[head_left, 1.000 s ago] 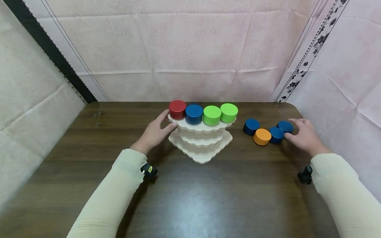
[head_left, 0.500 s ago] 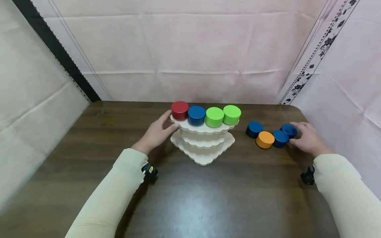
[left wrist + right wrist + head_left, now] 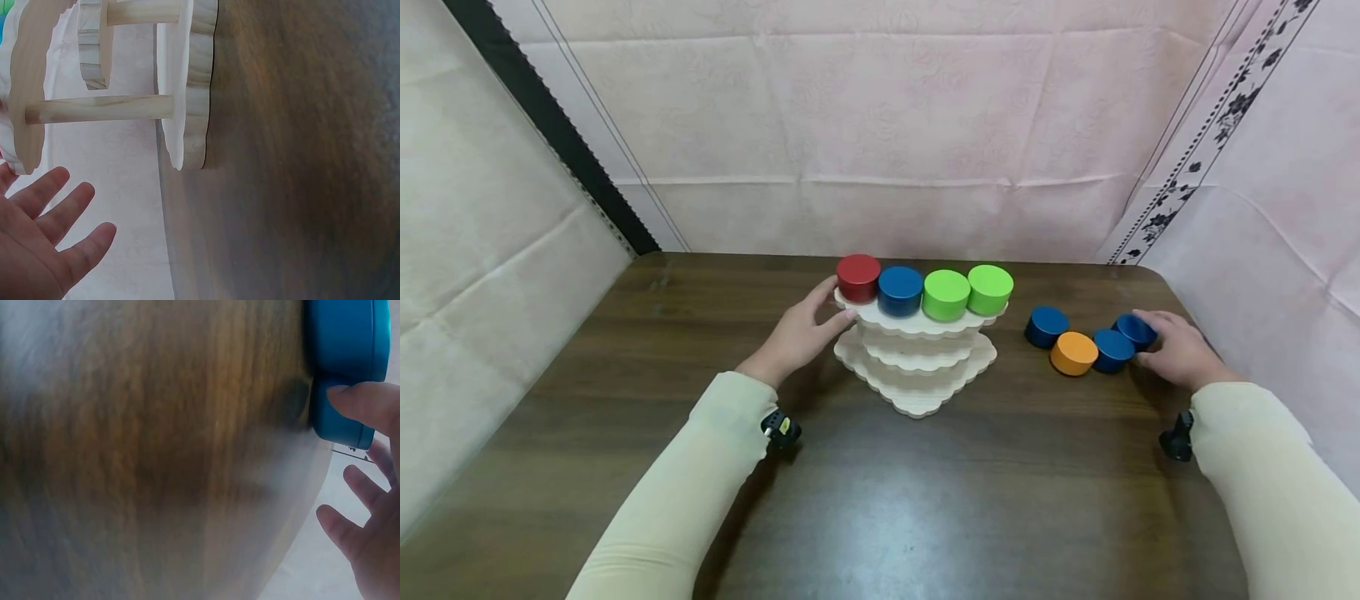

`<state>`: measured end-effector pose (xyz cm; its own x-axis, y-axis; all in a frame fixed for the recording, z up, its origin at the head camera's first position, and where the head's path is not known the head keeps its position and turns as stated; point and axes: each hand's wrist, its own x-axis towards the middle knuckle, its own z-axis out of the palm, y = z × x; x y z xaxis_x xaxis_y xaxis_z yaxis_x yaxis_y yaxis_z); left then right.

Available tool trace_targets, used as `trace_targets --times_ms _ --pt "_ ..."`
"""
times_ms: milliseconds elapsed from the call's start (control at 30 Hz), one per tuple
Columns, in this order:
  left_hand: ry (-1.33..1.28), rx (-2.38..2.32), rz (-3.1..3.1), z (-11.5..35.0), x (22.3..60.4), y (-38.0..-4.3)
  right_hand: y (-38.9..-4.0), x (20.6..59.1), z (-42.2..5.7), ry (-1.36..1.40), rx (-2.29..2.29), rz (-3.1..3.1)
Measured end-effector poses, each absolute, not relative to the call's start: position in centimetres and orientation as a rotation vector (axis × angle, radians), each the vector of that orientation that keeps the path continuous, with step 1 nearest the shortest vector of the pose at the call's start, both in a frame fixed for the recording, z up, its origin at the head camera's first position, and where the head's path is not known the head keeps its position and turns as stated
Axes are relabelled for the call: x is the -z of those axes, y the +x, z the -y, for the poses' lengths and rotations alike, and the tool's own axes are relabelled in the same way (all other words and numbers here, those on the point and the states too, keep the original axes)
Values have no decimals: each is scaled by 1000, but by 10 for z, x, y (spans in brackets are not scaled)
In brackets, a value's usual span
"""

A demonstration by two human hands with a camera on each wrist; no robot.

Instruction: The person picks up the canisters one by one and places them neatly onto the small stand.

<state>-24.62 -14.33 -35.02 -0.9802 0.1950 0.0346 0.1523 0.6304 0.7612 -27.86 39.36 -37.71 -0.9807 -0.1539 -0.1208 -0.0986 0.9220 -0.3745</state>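
A cream wooden tiered stand [image 3: 917,377] with scalloped edges stands mid-table. On its top board sit a red round tin [image 3: 858,278], a blue tin [image 3: 900,291] and two green tins [image 3: 946,295]. My left hand [image 3: 797,337] holds the top board's left corner between thumb and forefinger; its other fingers [image 3: 69,206] spread free below the board. On the right, my right hand [image 3: 1180,348] pinches the rearmost blue tin [image 3: 1132,330], which looks slightly tilted. In the right wrist view the thumb [image 3: 362,403] lies against this tin, with the remaining fingers off it.
Beside the pinched tin are a blue tin [image 3: 1112,351], an orange tin [image 3: 1074,353] and another blue tin [image 3: 1047,326], close together. Pale cloth [image 3: 880,125] hangs behind and along both sides of the dark wooden table [image 3: 880,500].
My right hand has closed in on the rearmost blue tin, which now leans a little. The left hand stays at the stand's corner. The whole head view has shifted slightly.
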Motion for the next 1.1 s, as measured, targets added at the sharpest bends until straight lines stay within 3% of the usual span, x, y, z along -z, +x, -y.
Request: trace_targets --times_ms 1100 --pt "262 -1294 -2781 142 348 -245 -277 386 -396 -110 651 -3005"
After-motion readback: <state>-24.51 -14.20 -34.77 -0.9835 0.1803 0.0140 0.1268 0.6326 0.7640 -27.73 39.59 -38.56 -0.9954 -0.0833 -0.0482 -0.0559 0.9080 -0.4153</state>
